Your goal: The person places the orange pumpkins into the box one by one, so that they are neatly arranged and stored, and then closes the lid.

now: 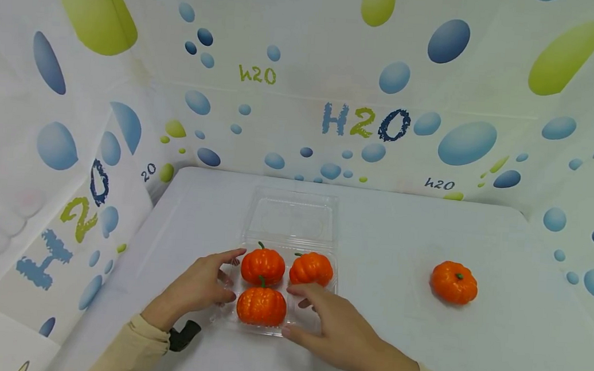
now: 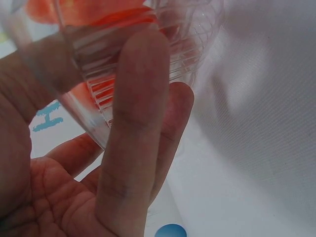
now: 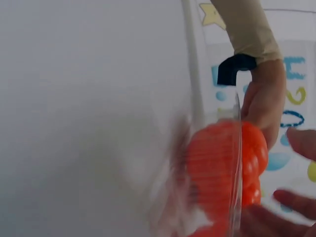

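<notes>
A clear plastic clamshell container [image 1: 300, 320] stands in the middle of the white table with its lid [image 1: 293, 213] folded back. Three small orange toy pumpkins with green stems lie in it: one at the back left [image 1: 263, 265], one at the back right [image 1: 313, 268], one at the front left [image 1: 261, 308]. At the container's left side, my left hand [image 1: 199, 282] touches the clear ribbed wall with fairly straight fingers. My right hand [image 1: 336, 329] hovers at the right front, fingers spread and holding nothing. In the right wrist view its fingers [image 3: 296, 207] are partly cut off.
A fourth orange pumpkin [image 1: 454, 283] lies on the table [image 1: 391, 244] to the right. Dark wristband gear [image 1: 184, 335] sits by the left cuff. Behind and to the left hangs a white sheet [image 1: 306, 48] printed with blue and green drops.
</notes>
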Demonstrator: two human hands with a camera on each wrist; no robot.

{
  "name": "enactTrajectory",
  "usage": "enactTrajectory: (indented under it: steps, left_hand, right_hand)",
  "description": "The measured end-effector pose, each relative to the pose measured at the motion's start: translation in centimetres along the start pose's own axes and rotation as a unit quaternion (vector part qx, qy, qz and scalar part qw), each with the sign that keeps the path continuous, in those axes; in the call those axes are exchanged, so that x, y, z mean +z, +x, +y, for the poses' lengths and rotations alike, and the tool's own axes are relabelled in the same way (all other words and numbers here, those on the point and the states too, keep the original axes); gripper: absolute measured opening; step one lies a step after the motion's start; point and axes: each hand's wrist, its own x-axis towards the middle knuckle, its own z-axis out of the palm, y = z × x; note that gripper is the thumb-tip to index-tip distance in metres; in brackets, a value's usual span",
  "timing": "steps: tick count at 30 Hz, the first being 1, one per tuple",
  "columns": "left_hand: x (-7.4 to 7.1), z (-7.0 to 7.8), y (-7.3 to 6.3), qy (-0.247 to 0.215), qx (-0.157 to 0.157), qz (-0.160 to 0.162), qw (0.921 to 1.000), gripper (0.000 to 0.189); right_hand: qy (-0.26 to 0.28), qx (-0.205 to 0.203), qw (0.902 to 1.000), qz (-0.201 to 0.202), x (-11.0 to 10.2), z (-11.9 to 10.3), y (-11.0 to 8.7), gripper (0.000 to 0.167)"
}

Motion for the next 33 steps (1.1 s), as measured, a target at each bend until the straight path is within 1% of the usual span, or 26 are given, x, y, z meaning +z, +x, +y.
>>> enactTrajectory:
  steps: [4, 7, 9, 11, 15, 17, 19, 21, 22, 24, 27, 28, 30, 33]
  left_hand:
    - [0.0, 0.0, 0.0, -0.002, 0.001, 0.0, 1.0, 0.087]
    - [0.1, -0.1, 0.0, -0.004, 0.002, -0.001, 1.0, 0.087]
    - [0.1, -0.1, 0.0, -0.004, 0.002, 0.0, 1.0, 0.087]
    - [0.0, -0.1, 0.0, -0.003, 0.0, 0.0, 1.0, 0.087]
    - [-0.1, 0.0, -0.1, -0.005, 0.0, -0.002, 1.0, 0.087]
    - [-0.1, 0.1, -0.2, -0.007, 0.004, -0.005, 1.0, 0.088]
    - [-0.1, 0.2, -0.2, -0.009, 0.008, -0.007, 0.9999, 0.089]
    - [-0.1, 0.2, -0.2, -0.009, 0.007, -0.007, 0.9999, 0.089]
    - [-0.1, 0.2, -0.2, -0.008, 0.004, -0.007, 0.9999, 0.089]
    - [0.0, 0.2, -0.2, -0.006, -0.003, -0.004, 1.0, 0.088]
    - [0.0, 0.2, -0.2, -0.002, -0.005, -0.003, 1.0, 0.088]
    - [-0.1, 0.2, -0.2, -0.001, -0.002, -0.005, 1.0, 0.088]
    - [-0.1, 0.2, -0.2, -0.002, -0.001, -0.005, 1.0, 0.087]
    - [-0.1, 0.3, -0.2, -0.001, -0.002, -0.006, 1.0, 0.087]
  right_hand:
    - [0.032, -0.065, 0.9962, 0.049, -0.8, 1.2, -1.3, 0.042]
    - [0.042, -0.096, 0.9897, 0.098, -1.3, 2.3, -2.4, 0.037]
    - [0.04, -0.109, 0.9851, 0.127, -1.6, 3.0, -3.1, 0.037]
    - [0.026, -0.118, 0.9804, 0.155, -1.9, 3.9, -3.8, 0.039]
    - [0.0, -0.141, 0.9663, 0.215, -2.7, 5.9, -5.3, 0.048]
    - [-0.007, -0.163, 0.9552, 0.247, -3.3, 7.1, -6.1, 0.05]
    - [-0.014, -0.18, 0.9445, 0.274, -4.0, 8.1, -6.8, 0.045]
    - [-0.036, -0.196, 0.9321, 0.303, -4.9, 8.9, -7.3, 0.039]
    - [-0.052, -0.209, 0.924, 0.316, -5.4, 9.3, -7.4, 0.04]
    - [-0.094, -0.232, 0.9066, 0.34, -6.4, 10.0, -7.7, 0.047]
    - [-0.15, -0.276, 0.8733, 0.372, -7.9, 10.7, -7.9, 0.058]
    - [-0.165, -0.285, 0.8641, 0.381, -8.3, 10.9, -8.0, 0.06]
    - [-0.185, -0.272, 0.863, 0.383, -9.1, 11.3, -8.5, 0.068]
    - [-0.204, -0.22, 0.8762, 0.377, -10.3, 12.0, -9.2, 0.081]
